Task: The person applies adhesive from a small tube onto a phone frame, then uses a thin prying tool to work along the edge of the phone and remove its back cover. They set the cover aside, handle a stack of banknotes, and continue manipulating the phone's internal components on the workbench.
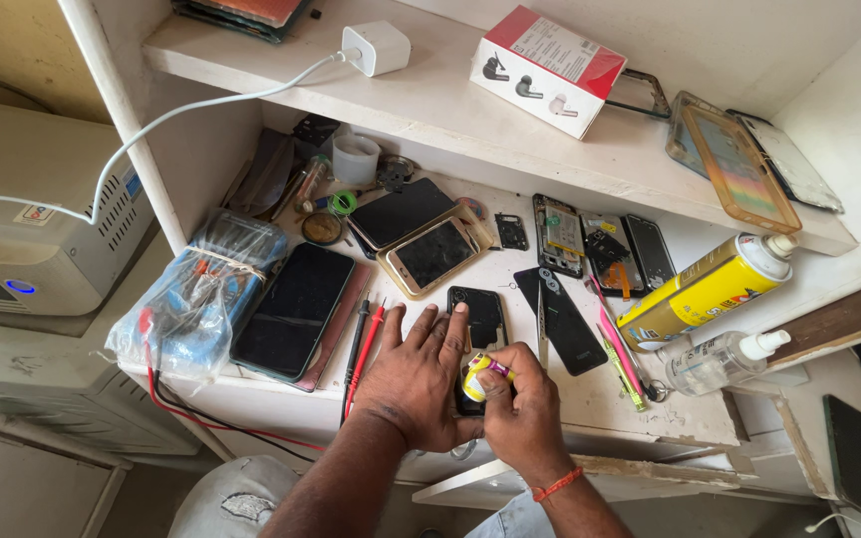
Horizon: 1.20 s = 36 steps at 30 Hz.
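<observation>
Glue tube (478,377) (perhaps) in right hand (522,413)

Phone repair workbench: dismantled phones (560,239), multimeter probes (363,344), spray can (707,289), spare screens on shelf (450,115).

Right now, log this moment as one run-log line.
left hand: flat on black phone | right hand: grip on small yellow tube, over phone | nearby: yellow spray can, probe leads | surface: white workbench
</observation>
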Available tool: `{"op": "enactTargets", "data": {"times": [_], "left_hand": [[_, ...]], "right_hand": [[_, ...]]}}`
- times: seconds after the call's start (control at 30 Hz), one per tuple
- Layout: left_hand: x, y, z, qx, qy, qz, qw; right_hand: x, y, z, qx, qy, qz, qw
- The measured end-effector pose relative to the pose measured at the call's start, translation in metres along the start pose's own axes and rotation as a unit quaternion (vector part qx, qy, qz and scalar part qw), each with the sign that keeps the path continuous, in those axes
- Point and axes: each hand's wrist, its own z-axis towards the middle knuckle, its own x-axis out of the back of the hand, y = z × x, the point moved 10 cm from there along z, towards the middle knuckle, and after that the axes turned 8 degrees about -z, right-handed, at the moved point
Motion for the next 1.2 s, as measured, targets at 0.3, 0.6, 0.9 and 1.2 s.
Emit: {"op": "enactTargets", "data": {"times": [0.3,0.6,0.9,1.2], "left_hand": [[0.003,-0.009,-0.003,0.015,0.023,-0.001,1.0],[-0.001,-0.004,0.008,-0.01,0.078,0.005,0.997],[0.017,-0.017,-0.002,-0.033,0.211,-0.021,0.977],[0.001,-0.014,-0.003,-0.035,0.18,0.016,0.983]], "right_hand": [[-0.005,-0.005,0.009,0.013,-0.002,0.002,1.0],[0.0,-0.001,0.018,0.018,-0.003,-0.002,1.0],[-0.012,-0.008,0.039,0.015,-0.002,-0.017,1.0],[-0.008,-0.007,0.057,0.013,-0.007,-0.02,1.0]]}}
